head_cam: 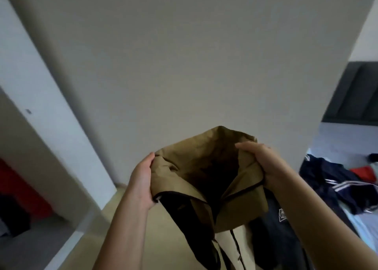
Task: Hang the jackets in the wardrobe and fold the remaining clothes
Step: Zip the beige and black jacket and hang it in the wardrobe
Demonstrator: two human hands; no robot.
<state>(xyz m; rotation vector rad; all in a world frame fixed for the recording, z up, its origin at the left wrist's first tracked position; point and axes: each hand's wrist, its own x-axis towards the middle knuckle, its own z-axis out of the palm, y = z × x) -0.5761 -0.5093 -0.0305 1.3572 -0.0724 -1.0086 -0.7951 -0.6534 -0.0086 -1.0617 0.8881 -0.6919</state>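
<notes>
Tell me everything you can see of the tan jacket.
The tan jacket is khaki, smooth woven-looking cloth with a dark lining and black edging. It is held up before a plain wall, its top spread open toward the camera, the rest hanging down out of frame. The left hand grips one top edge, the right hand the other.

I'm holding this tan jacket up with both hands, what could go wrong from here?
1. No hanger is in view, and the left hand and right hand both hold the tan jacket near its collar; freeing one could let that side slump.
2. Its lower part runs out of frame and may drag on the floor toward the wardrobe.
</notes>
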